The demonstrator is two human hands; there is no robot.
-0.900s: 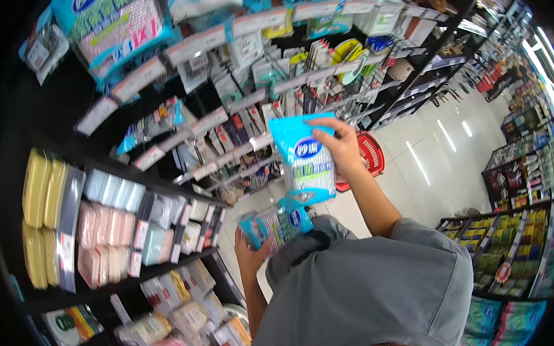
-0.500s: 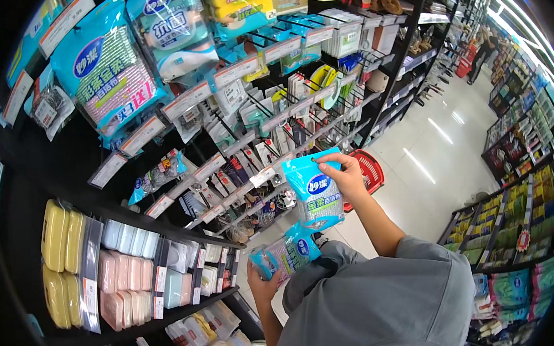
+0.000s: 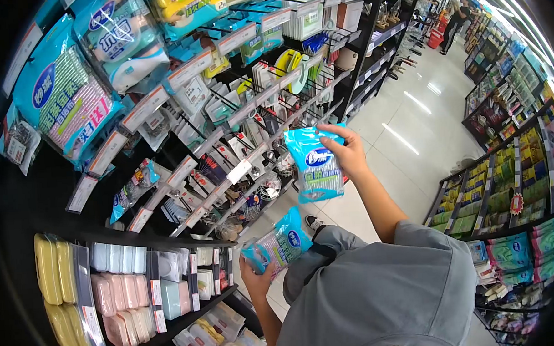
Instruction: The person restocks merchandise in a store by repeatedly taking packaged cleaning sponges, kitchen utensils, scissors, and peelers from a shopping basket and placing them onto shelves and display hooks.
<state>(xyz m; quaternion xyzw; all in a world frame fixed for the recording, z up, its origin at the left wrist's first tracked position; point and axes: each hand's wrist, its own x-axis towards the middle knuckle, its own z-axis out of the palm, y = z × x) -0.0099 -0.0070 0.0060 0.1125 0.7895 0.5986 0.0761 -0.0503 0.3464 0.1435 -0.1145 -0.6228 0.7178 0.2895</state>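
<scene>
My right hand pinches the top edge of a blue packet with grey contents, which hangs upright before the rack hooks. Lower and to the left, my left hand is wrapped round the end of a second blue packet with pinkish contents, tilted near my knee. A small gap separates the two packets. On the rack at the upper left hangs a larger blue packet with pink contents.
Hooks with small utensils stretch across the rack ahead. Soap-box-like cases fill the lower-left shelf. Yellow and green packs stand on the right shelf. A person in dark clothes stands far down the tiled aisle.
The view has swung, showing more of the aisle and the distant person. The two packets, which overlapped or touched earlier, are now apart. Both hands keep their hold.
</scene>
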